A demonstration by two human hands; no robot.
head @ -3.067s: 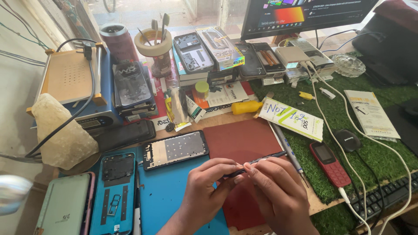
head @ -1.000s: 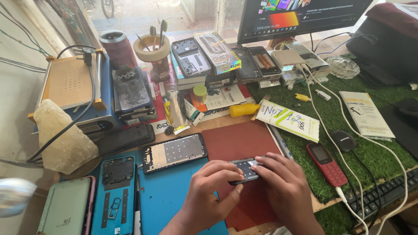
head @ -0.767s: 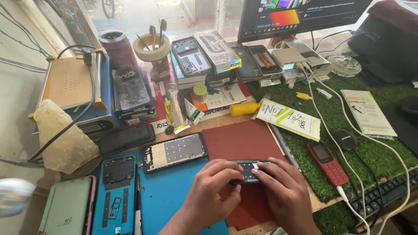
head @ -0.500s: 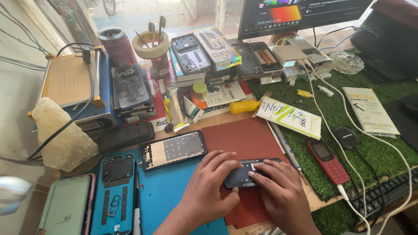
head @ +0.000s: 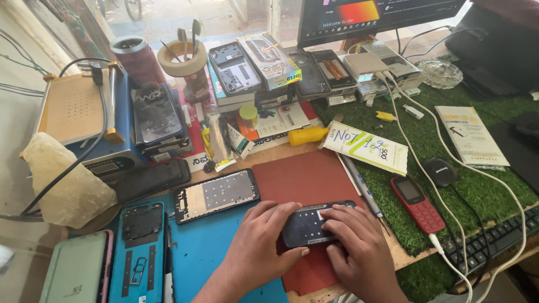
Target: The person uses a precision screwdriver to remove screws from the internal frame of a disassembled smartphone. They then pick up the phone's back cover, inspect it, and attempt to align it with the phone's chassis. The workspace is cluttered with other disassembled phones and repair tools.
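Note:
A small black phone body [head: 309,224] lies flat on a dark red mat [head: 306,179], its inner side up. My left hand [head: 261,241] grips its left end, thumb along the near edge. My right hand [head: 359,247] covers its right end, fingers pressing on top. Just left of my hands lies an opened phone frame [head: 216,195] on a blue work mat [head: 196,258].
A red keypad phone [head: 418,203] on a white cable lies on green turf to the right, near a keyboard [head: 494,238]. Phone backs [head: 140,247], a heating plate unit [head: 81,112], stacked phones [head: 160,120], a tool cup [head: 182,59] and a monitor [head: 370,17] crowd the back.
The phone body has been lowered from between my fingertips onto the red mat and turned flat. Both hands now press on it, left at one end, right on the other.

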